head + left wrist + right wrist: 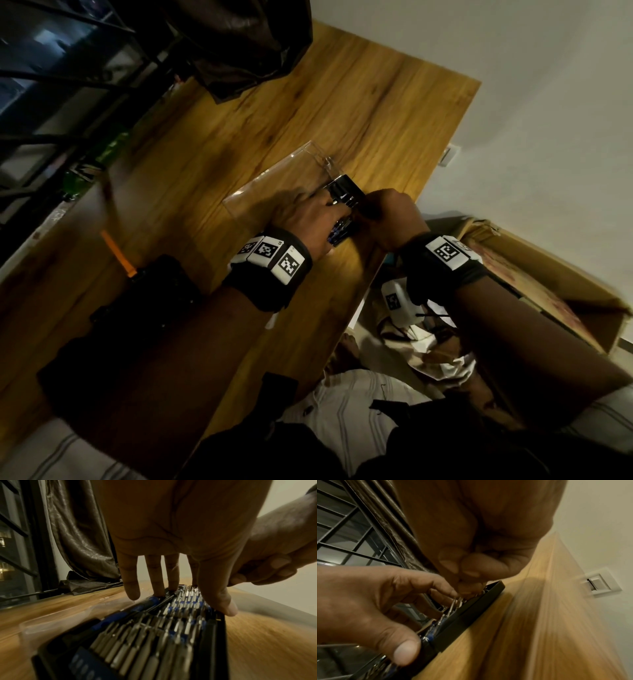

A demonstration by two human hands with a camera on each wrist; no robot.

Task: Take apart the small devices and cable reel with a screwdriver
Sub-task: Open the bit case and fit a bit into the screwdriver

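An open black screwdriver bit case (pixel 345 194) lies on the wooden table (pixel 342 102) near its right edge, its clear lid (pixel 281 178) folded out to the left. In the left wrist view the case (pixel 154 635) holds rows of silver bits and a blue-and-black screwdriver handle (pixel 137 608). My left hand (pixel 310 209) rests on the case with straight fingers (pixel 130 588), its thumb on the case's right rim. My right hand (pixel 467 586) is curled over the far end, fingertips pinching a bit in the last row. No devices or cable reel are visible.
A black bag (pixel 137 325) and an orange strip (pixel 116 250) lie on the table's near left. A green bottle (pixel 102 161) stands at the left edge, under a dark curtain (pixel 239 44). Right of the table an open cardboard box (pixel 548 291) sits on the floor.
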